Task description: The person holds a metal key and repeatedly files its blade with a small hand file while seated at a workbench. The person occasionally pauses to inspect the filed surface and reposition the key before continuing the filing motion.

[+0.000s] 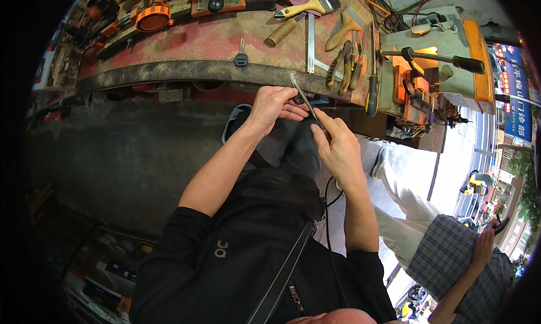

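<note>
My left hand (273,109) is closed in a pinch on what looks like a key with a dark head (298,100), mostly hidden by the fingers. In my right hand (338,143) is a slim metal file (307,105), its handle inside my fist. The file slants up and left across my left fingertips, just off the bench's front edge. Another key (241,60), black-headed with its blade pointing away, lies on the worn red bench (197,50) just beyond my hands.
Orange key-cutting machines (152,18) stand at the back left, another (414,87) at the right. Brushes (310,5), a metal square (310,45), pliers (338,65) and a screwdriver (372,96) lie on the bench's right part. A person in plaid shorts (445,248) sits at the right.
</note>
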### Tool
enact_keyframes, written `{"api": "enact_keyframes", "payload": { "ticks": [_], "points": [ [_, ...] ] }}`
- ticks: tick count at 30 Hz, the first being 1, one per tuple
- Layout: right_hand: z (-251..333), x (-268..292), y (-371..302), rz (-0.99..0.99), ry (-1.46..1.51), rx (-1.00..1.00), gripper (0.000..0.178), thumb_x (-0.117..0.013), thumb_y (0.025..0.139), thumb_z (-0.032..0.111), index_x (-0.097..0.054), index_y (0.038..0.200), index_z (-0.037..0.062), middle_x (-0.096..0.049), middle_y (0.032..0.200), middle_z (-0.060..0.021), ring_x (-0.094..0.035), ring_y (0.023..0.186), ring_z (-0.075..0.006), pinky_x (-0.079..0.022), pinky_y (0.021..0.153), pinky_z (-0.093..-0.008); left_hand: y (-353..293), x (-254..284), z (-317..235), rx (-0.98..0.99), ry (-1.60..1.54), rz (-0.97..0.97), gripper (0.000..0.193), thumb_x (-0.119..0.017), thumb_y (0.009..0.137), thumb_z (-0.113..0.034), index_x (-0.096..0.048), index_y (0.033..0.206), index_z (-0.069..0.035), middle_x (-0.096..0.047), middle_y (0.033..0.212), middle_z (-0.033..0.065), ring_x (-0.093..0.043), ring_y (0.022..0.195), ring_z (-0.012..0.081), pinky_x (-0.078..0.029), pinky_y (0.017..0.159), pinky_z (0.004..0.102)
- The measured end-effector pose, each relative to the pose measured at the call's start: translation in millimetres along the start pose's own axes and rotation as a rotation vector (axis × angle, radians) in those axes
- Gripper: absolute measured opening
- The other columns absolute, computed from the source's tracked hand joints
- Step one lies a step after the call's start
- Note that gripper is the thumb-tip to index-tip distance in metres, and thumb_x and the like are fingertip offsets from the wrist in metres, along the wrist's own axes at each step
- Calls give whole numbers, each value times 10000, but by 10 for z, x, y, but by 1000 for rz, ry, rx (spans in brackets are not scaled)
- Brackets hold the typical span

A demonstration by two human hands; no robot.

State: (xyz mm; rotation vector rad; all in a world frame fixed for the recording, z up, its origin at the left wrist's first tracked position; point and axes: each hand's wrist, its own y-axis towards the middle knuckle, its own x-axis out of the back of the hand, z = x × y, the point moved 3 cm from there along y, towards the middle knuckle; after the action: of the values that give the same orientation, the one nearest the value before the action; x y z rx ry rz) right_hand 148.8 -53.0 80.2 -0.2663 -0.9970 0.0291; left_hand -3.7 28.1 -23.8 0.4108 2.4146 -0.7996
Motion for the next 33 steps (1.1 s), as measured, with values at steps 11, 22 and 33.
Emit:
{"api": "enact_keyframes", "payload": {
  "ticks": [11,22,33],
  "points": [
    [64,61,60,61,157,33,471,-650,904,175,-635,1375,161,-668,777,-149,-668,743,-324,-541,753,-404,-26,-21,-24,14,11,-18,316,-537,1014,-185,-674,1011,99,-730,907,208,-761,750,262,-645,654,325],
    [93,-36,107,150,208,-52,427,-561,995,164,-595,1420,177,-699,964,-256,-689,921,-438,-533,811,-453,-10,-5,3,5,-8,0,301,-538,1015,-169,-682,986,94,-730,901,186,-761,767,253,-641,666,320],
    [121,-107,277,83,165,103,445,-547,975,34,-595,1414,86,-706,959,-268,-670,765,-299,-532,743,-377,18,-4,28,-10,-23,-5,292,-555,999,-158,-695,955,95,-728,885,183,-764,759,272,-645,650,333]
  ]
}}
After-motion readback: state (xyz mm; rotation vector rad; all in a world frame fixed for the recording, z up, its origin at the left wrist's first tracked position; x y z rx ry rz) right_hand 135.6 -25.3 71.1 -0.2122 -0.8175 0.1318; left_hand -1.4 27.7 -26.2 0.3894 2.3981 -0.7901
